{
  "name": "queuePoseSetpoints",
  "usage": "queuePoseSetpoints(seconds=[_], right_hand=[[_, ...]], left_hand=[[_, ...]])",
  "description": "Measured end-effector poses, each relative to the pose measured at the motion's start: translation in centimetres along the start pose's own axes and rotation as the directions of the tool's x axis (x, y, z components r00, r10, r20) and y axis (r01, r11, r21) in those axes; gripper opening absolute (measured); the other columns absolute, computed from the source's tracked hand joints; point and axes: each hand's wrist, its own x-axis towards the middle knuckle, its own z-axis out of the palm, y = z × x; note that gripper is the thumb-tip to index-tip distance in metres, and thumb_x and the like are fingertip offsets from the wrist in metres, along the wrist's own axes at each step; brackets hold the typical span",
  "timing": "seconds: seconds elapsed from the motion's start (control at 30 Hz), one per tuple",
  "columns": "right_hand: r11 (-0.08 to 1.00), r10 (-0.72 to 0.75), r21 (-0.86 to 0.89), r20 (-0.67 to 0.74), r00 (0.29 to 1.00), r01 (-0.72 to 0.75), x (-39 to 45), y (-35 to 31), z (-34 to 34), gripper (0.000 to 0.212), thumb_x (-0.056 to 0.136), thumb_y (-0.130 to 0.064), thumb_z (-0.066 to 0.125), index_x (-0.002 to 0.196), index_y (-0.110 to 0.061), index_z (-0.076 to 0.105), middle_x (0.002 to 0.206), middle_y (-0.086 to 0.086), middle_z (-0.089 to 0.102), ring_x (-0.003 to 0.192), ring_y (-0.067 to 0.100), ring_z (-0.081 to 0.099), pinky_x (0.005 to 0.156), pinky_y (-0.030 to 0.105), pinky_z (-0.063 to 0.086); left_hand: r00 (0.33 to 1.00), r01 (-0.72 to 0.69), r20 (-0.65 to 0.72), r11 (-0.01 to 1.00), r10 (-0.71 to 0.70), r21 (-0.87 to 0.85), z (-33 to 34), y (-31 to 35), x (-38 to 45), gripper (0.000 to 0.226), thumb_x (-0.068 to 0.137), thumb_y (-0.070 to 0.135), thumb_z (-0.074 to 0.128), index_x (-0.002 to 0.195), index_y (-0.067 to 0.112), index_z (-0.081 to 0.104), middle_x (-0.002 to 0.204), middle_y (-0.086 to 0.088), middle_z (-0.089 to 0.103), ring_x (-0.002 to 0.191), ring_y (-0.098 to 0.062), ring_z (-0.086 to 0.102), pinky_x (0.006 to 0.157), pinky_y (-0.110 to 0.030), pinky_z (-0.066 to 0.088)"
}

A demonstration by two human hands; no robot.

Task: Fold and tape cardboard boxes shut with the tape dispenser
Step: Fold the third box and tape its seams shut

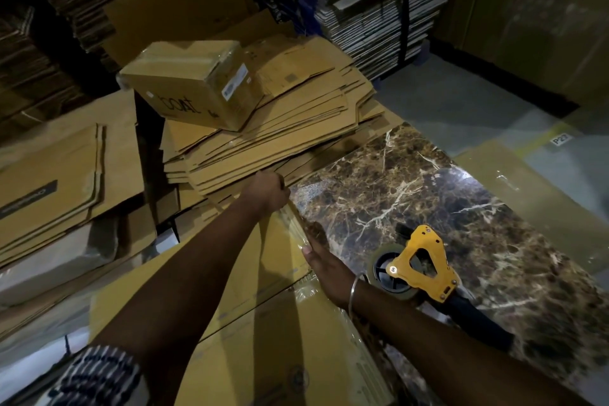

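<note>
A cardboard box (pixel 263 323) lies in front of me on the marble table (pixel 428 194). My left hand (pixel 267 191) grips the box's far corner with curled fingers. My right hand (pixel 324 262) lies flat with straight fingers on the taped right edge of the box. The yellow tape dispenser (pixel 423 262) with its black handle rests on the table just right of my right wrist; neither hand holds it.
A stack of flattened cardboard boxes (pixel 273 138) lies beyond the box, with a taped-up box (pixel 191 82) on top. More flat cardboard (pixel 56 181) is piled at the left. Tall cardboard stacks (pixel 375 0) stand behind; grey floor (pixel 461 109) at the right.
</note>
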Motion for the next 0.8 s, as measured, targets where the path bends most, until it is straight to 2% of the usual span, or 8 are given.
queuePoseSetpoints(seconds=[0.2, 0.37, 0.5, 0.57, 0.63, 0.7, 0.77, 0.8], right_hand=[[1.000, -0.016, -0.016, -0.001, 1.000, 0.016, -0.5, -0.6, -0.1, 0.056, 0.108, -0.046, 0.030, 0.159, -0.031, 0.016, 0.165, -0.009, 0.019, 0.146, 0.001, 0.018, 0.112, 0.015, 0.013], [0.996, -0.021, -0.086, 0.006, 1.000, 0.021, -0.4, -0.6, -0.2, 0.057, 0.108, -0.043, 0.035, 0.159, -0.033, 0.013, 0.166, -0.007, 0.016, 0.145, 0.001, 0.016, 0.110, 0.015, 0.013], [0.997, 0.027, -0.077, 0.011, 1.000, -0.026, -0.4, -0.5, -0.2, 0.060, 0.105, -0.044, 0.044, 0.158, -0.034, 0.019, 0.164, -0.007, 0.023, 0.151, 0.014, 0.022, 0.113, 0.020, 0.019], [0.995, 0.036, -0.096, 0.017, 0.999, -0.034, -0.5, -0.7, -0.3, 0.060, 0.104, -0.044, 0.048, 0.158, -0.033, 0.023, 0.162, -0.006, 0.029, 0.150, 0.015, 0.027, 0.116, 0.025, 0.023], [0.984, 0.045, -0.172, 0.020, 0.999, -0.041, -0.7, -0.9, -0.3, 0.061, 0.102, -0.049, 0.050, 0.156, -0.034, 0.028, 0.157, -0.005, 0.039, 0.145, 0.019, 0.037, 0.115, 0.028, 0.030], [0.962, 0.053, -0.269, 0.001, 0.999, -0.050, -0.9, -1.0, -0.4, 0.065, 0.095, -0.062, 0.050, 0.154, -0.040, 0.032, 0.150, 0.001, 0.051, 0.136, 0.025, 0.049, 0.112, 0.037, 0.039], [0.914, 0.046, -0.401, -0.026, 0.999, -0.052, -1.1, -1.2, -0.5, 0.068, 0.094, -0.066, 0.046, 0.154, -0.037, 0.031, 0.144, 0.006, 0.057, 0.129, 0.028, 0.055, 0.106, 0.042, 0.045], [0.880, 0.039, -0.472, -0.044, 0.998, -0.055, -1.2, -1.4, -0.4, 0.070, 0.096, -0.065, 0.045, 0.156, -0.033, 0.028, 0.146, 0.007, 0.055, 0.129, 0.030, 0.054, 0.105, 0.043, 0.045]], left_hand=[[0.998, 0.007, -0.061, 0.995, -0.013, -0.099, 0.7, 0.0, -0.3, 0.032, 0.097, 0.024, 0.054, 0.089, 0.000, 0.073, 0.093, -0.018, 0.069, 0.102, -0.026, 0.058, 0.070, -0.031, 0.045], [0.962, 0.120, -0.203, 0.951, -0.182, -0.283, 1.7, -2.1, -0.7, 0.030, 0.084, 0.038, 0.068, 0.084, 0.011, 0.079, 0.077, -0.008, 0.073, 0.076, -0.023, 0.069, 0.069, -0.031, 0.058], [0.973, 0.068, -0.208, 0.988, -0.096, -0.138, 2.4, -2.9, -1.9, 0.037, 0.092, 0.043, 0.057, 0.083, 0.012, 0.073, 0.077, -0.007, 0.069, 0.070, -0.024, 0.066, 0.064, -0.035, 0.057], [0.968, 0.072, -0.241, 0.997, -0.067, 0.011, 3.2, -3.1, -2.5, 0.044, 0.097, 0.045, 0.043, 0.084, 0.013, 0.070, 0.076, -0.006, 0.064, 0.064, -0.022, 0.060, 0.054, -0.028, 0.046], [0.968, 0.099, -0.236, 0.994, -0.086, 0.046, 3.8, -3.5, -2.9, 0.050, 0.097, 0.047, 0.034, 0.090, 0.012, 0.070, 0.073, -0.004, 0.058, 0.060, -0.020, 0.054, 0.051, -0.025, 0.038], [0.969, 0.131, -0.209, 0.991, -0.133, -0.025, 4.2, -4.2, -3.1, 0.053, 0.098, 0.051, 0.035, 0.091, 0.011, 0.070, 0.075, -0.005, 0.060, 0.067, -0.023, 0.058, 0.059, -0.028, 0.047], [0.969, 0.159, -0.153, 0.965, -0.192, -0.206, 4.7, -5.2, -3.7, 0.066, 0.095, 0.065, 0.030, 0.099, 0.014, 0.072, 0.089, -0.011, 0.069, 0.087, -0.030, 0.067, 0.082, -0.040, 0.055], [0.971, 0.177, -0.111, 0.947, -0.213, -0.269, 4.8, -5.5, -4.3, 0.070, 0.095, 0.069, 0.026, 0.108, 0.016, 0.070, 0.104, -0.013, 0.070, 0.103, -0.033, 0.065, 0.097, -0.050, 0.049]])
